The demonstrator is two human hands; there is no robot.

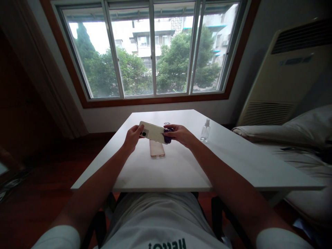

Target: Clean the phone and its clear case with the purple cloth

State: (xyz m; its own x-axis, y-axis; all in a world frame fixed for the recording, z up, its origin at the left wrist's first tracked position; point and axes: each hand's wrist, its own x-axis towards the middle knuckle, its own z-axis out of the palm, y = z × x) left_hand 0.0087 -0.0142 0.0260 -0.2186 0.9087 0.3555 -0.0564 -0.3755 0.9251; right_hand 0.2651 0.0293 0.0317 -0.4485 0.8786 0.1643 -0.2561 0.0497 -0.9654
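A pale smartphone (pixel 155 132) is held up over the table, its back with the dark camera lenses facing me. My left hand (pixel 133 137) grips its left end beside the camera block. At the other end, my right hand (pixel 180 134) pinches a dark purple cloth (pixel 167 135) that is pressed against the phone. Below the phone a pinkish-gold phone case (pixel 157 149) lies flat on the tabletop, its upper part hidden behind the phone. Something small with a dark outline (pixel 166 123) lies just beyond my right hand; I cannot make out what it is.
On the white table (pixel 181 173), a clear spray bottle (pixel 205 130) stands upright to the right of my right hand. A wide window (pixel 153 52) is behind the table. At the right are a floor-standing air conditioner (pixel 282 76) and a pale cushioned seat (pixel 285 128).
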